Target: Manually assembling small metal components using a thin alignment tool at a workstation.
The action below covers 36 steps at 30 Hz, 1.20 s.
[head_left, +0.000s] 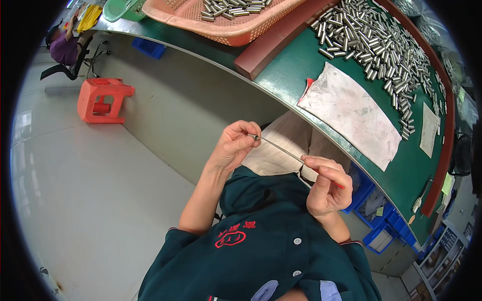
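Observation:
My left hand (235, 144) pinches a small shiny metal sleeve (255, 137) between thumb and fingertips, with its round end showing. Opposite it, my right hand (329, 186) is closed round the red handle of a thin metal rod tool (282, 149). The rod's far end points at the sleeve and lies right beside it; I cannot tell whether the tip touches it or is inside. Both hands are in front of my body, off the near edge of the green table (281, 75).
A heap of metal cylinders (376, 45) covers the table's far right. Nearer lies a stained white cloth (351, 108). A pink basket (201, 27) holds more cylinders beside a brown wooden bar (281, 45). Left are a red stool (100, 100) and a seated person (65, 47).

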Motion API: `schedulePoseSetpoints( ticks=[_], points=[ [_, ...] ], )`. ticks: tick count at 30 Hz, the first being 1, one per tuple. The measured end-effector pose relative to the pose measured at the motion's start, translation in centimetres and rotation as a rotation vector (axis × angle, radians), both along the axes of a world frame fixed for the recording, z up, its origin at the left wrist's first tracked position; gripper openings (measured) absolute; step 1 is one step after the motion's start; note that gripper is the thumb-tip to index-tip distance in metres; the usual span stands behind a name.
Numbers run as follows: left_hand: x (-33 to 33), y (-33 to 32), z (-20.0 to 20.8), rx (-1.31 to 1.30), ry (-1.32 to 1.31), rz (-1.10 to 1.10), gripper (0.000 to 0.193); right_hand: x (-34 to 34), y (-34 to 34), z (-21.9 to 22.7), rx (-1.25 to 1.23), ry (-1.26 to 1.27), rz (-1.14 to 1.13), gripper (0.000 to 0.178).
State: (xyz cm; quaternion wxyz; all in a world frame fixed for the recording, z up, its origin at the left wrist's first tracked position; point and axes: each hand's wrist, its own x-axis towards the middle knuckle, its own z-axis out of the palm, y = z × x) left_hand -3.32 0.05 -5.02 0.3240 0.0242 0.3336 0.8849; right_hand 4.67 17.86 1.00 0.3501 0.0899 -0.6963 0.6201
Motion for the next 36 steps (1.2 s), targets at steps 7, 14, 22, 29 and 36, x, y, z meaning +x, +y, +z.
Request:
schedulePoseSetpoints(
  ticks=[7,14,22,29,36],
  points=[
    [0.0,0.0,0.0,-0.012,0.037,0.002,0.014,-0.1,-0.1,0.1,0.078,-0.089,0.052,0.007],
    [0.3,-0.3,-0.7,0.16,-0.176,0.02,0.007,-0.5,0.1,-1.2,0.14,0.164,0.022,0.009],
    [0.4,0.3,-0.5,0.128,-0.102,0.011,0.011,-0.4,-0.4,-1.6,0.045,0.079,-0.013,0.008],
    [0.3,0.5,-0.2,0.039,-0.106,0.059,0.014,-0.5,-0.3,-1.5,-0.061,0.1,-0.044,0.008],
    [0.1,0.5,0.6,-0.011,-0.123,0.053,0.014,-0.5,-0.2,-1.4,-0.061,0.075,-0.033,0.008]
  ],
)
